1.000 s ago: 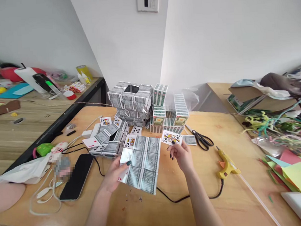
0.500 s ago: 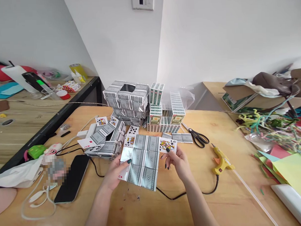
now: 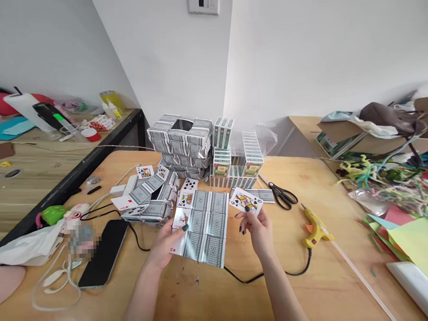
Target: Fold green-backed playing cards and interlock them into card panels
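Observation:
My left hand [image 3: 167,242] grips the left edge of a panel of joined playing cards [image 3: 206,226], thumb on top and the other fingers beneath. Grey patterned backs fill most of the panel; card faces show along its left side. Between thumb and fingers of my right hand [image 3: 259,231] is a single queen playing card [image 3: 246,201], face up, a little apart from the panel's right edge. Just beyond, joined cards lie face down [image 3: 262,195] on the table. Behind the panel stand a low box of cards [image 3: 166,199] and a taller stacked card structure [image 3: 181,145].
Card boxes [image 3: 235,171] are stacked at the back. Black-handled scissors [image 3: 284,195] and a yellow glue gun [image 3: 316,229] with its cord lie to the right. A black phone [image 3: 104,253] and white cables are at left. Coloured paper [image 3: 413,233] covers the right edge.
The queen card in my right hand has moved right, away from the panel's edge, and tilted. The panel in my left hand has shifted very slightly right.

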Available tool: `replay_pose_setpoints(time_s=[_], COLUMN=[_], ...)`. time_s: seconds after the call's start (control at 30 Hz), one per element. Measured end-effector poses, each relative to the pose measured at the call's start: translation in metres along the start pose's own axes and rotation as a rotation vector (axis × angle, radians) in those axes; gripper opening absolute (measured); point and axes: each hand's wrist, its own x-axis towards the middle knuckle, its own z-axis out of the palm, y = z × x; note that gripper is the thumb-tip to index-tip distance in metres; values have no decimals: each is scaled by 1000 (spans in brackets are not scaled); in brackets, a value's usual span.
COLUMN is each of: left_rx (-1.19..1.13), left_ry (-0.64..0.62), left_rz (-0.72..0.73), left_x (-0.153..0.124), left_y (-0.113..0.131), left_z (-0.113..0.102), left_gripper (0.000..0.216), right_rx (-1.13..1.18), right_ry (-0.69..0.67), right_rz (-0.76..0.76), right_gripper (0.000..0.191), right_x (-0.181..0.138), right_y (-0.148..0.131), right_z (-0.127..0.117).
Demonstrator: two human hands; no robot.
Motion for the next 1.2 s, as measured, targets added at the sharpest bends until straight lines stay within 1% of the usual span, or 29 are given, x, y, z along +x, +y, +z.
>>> replay_pose_setpoints(time_s=[0.1, 0.4, 0.63, 0.73, 0.83, 0.93, 1.07, 1.13, 1.2], left_rx=[3, 15, 42, 69, 93, 144, 149, 148, 173], left_ry=[-7, 15, -18, -32, -50, -73, -29, 6, 15], left_rz=[-4, 1, 29, 39, 24, -4, -44, -29, 2], left_x=[0, 2, 3, 2, -1, -3, 1, 6, 11], left_y=[0, -1, -1, 0, 2, 3, 3, 5, 7], left_z=[0, 1, 1, 1, 0, -2, -3, -3, -2], left_gripper=[45, 47, 45, 44, 44, 47, 44, 42, 43], right_rx=[-10, -47, -178, -217, -222, -231, -238, -238, -241], right_ry=[-5, -142, -250, -277, -284, -348, -458, -463, -428], right_rz=[0, 94, 153, 149, 157, 215, 308, 323, 302], right_gripper=[23, 31, 30, 29, 28, 29, 32, 34, 36], right_x=[1, -2, 2, 3, 4, 5, 5, 5, 6], right_y=[0, 7, -3, -6, -9, -8, -4, -3, -1], right_z=[-1, -1, -12, -16, -21, -28, -32, -30, -29])
